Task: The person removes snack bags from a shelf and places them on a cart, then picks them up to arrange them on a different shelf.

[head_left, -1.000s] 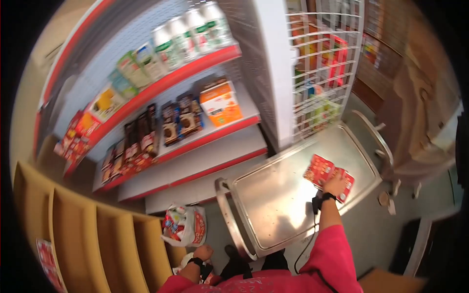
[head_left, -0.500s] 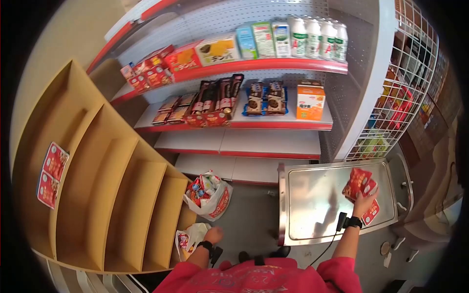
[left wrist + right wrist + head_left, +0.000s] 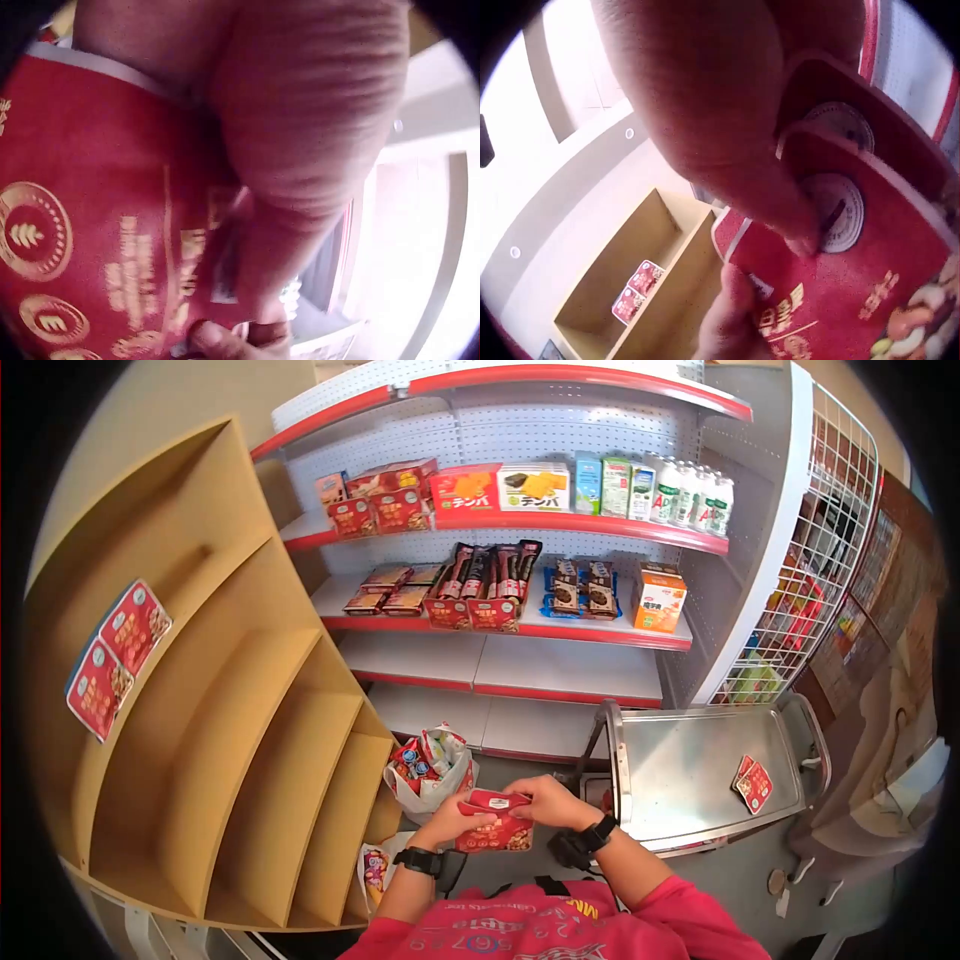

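Both hands hold red snack packets (image 3: 495,834) in front of the body in the head view. The left hand (image 3: 449,821) grips the packets' left side, thumb over the front. From the right, the right hand (image 3: 552,803) pinches the top edge. In the right wrist view two red packets (image 3: 900,247) overlap, with nuts printed on the front one and a thumb on its round seal. Gold print covers the packet (image 3: 97,187) in the left wrist view, where the left hand (image 3: 300,112) fills the upper middle.
A metal cart (image 3: 690,760) at right bears other red packets (image 3: 755,788). Red-edged shelves (image 3: 600,630) hold boxes, bottles and snacks. At left a wooden shelf unit (image 3: 240,710) has two red packets (image 3: 118,657) in it. Filled plastic bags (image 3: 430,785) sit beside it.
The right hand has come from the cart to the body's front, bringing red packets. The left hand has risen from beside the bags and now grips them too. The head view has shifted left.
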Tool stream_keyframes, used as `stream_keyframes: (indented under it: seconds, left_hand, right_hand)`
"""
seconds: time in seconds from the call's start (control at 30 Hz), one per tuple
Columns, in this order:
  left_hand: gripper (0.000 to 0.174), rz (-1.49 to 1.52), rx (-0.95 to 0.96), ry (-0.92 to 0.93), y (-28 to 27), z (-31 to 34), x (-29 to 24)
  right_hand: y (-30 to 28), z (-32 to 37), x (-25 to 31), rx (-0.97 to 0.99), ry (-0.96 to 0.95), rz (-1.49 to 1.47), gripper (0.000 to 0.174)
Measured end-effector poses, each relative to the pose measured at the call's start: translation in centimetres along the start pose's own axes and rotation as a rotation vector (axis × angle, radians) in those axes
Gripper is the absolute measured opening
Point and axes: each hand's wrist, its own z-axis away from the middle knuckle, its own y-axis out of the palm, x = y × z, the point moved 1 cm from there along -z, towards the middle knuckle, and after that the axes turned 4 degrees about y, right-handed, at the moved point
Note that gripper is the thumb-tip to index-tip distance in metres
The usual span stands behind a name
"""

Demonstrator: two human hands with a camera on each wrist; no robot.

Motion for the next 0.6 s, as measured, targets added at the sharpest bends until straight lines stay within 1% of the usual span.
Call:
stream_keyframes:
  seconds: [0.03,0.07,0.13,0.17,0.2,0.27,0.3,0.33,0.37,0.4,0.43,0.47,0.5,0.53,0.57,0.6]
  left_hand:
    - [0.034,0.151,-0.059,-0.078,-0.8,1.3,0.3]
    - [0.030,0.309,-0.090,-0.051,-1.4,2.2,0.7]
    - [0.025,0.414,-0.268,-0.074,-2.6,4.3,0.5]
    - [0.025,0.421,-0.340,-0.040,-3.8,4.9,1.2]
    - [0.026,0.435,-0.391,-0.002,-4.7,5.7,0.1]
    - [0.024,0.406,-0.482,0.079,-6.6,6.3,-0.6]
    - [0.023,0.296,-0.522,0.084,-7.1,6.6,-1.6]
    - [0.023,0.297,-0.523,0.082,-7.4,6.5,-1.6]
    - [0.022,0.264,-0.582,0.119,-7.5,6.5,-1.4]
    - [0.020,0.230,-0.641,0.156,-7.7,6.7,-1.1]
    - [0.020,0.237,-0.700,0.135,-7.9,6.6,0.4]
    - [0.020,0.237,-0.701,0.135,-7.9,6.9,1.0]
    - [0.020,0.302,-0.708,0.118,-7.5,7.2,0.7]
    - [0.020,0.369,-0.714,0.100,-7.3,7.3,0.7]
    - [0.022,0.348,-0.654,0.077,-7.7,7.4,1.0]
    - [0.022,0.355,-0.650,0.085,-8.3,7.0,1.2]
  right_hand:
    - [0.9,-0.4,0.3,-0.007,0.005,-0.014,0.031]
    - [2.0,-0.9,-0.1,-0.013,0.087,-0.192,0.028]
    - [3.4,-2.2,-0.4,-0.088,0.116,-0.473,0.032]
    - [4.5,-3.3,-1.5,-0.202,0.008,-0.405,0.041]
    - [4.9,-3.8,0.3,-0.170,0.060,-0.621,0.047]
    - [6.5,-4.5,2.4,0.051,0.135,-0.758,0.052]
    - [7.5,-4.7,2.7,0.052,0.138,-0.762,0.052]
    - [8.2,-5.0,2.9,0.005,0.155,-0.651,0.049]
    - [8.9,-5.3,3.0,-0.041,0.171,-0.540,0.046]
    - [9.0,-5.4,3.3,-0.036,0.173,-0.539,0.046]
    - [8.6,-5.7,3.5,0.010,0.321,-0.326,0.040]
    - [8.3,-5.7,3.6,0.054,0.467,-0.111,0.039]
    - [8.6,-5.6,3.2,0.136,0.522,-0.165,0.045]
    - [8.7,-5.3,3.0,0.134,0.524,-0.163,0.045]
    - [8.6,-5.1,2.9,0.162,0.510,-0.186,0.044]
    - [8.4,-5.1,3.0,0.187,0.494,-0.205,0.043]
